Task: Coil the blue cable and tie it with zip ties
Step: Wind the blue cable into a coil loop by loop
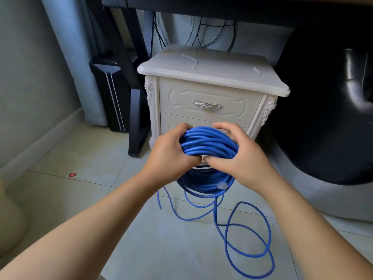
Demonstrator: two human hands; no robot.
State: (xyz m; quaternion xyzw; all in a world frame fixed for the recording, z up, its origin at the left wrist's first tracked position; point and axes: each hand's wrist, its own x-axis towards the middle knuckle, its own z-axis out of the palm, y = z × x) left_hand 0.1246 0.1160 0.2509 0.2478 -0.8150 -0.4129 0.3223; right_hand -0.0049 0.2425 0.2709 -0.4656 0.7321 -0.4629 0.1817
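A thick coil of blue cable (207, 144) hangs in the air in front of a white cabinet. My left hand (171, 152) grips the coil's top from the left, fingers wrapped round the bundle. My right hand (238, 154) grips it from the right, its thumb under the strands beside a small white piece (203, 158), possibly a zip tie. A clear plug (222, 185) shows on the coil's lower part. Loose blue cable (252, 239) trails in loops across the floor tiles below. Two white zip ties (189, 60) lie on the cabinet top.
The white bedside cabinet (205, 93) with a silver drawer handle stands just behind the coil. A black desk leg (137, 122) and a dark computer tower (111, 98) stand at left. A black chair (333, 108) fills the right. A small red scrap (72, 174) lies on the floor.
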